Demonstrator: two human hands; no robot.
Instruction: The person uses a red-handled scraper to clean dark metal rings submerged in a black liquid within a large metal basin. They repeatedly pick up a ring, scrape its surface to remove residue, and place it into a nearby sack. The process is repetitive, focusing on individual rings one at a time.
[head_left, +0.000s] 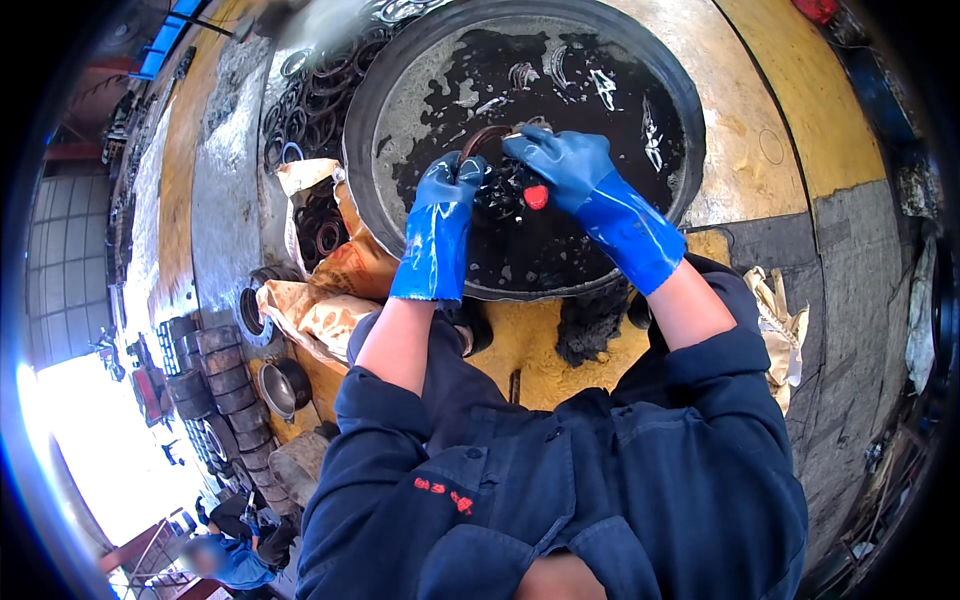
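Observation:
Both my hands wear blue rubber gloves over a wide round basin of dark, foamy liquid. My left hand is closed on a dark brown ring at its near left side. My right hand is closed round a small tool, whose red end shows below the palm; its working end is hidden near the ring. Dark, wet, glinting stuff hangs between the two hands, too unclear to name.
Many dark rings lie heaped left of the basin. Nearer stands an open paper sack with more rings. Stacked dark cylinders and a metal pot are lower left. A crumpled paper bag lies at right. A person sits far lower left.

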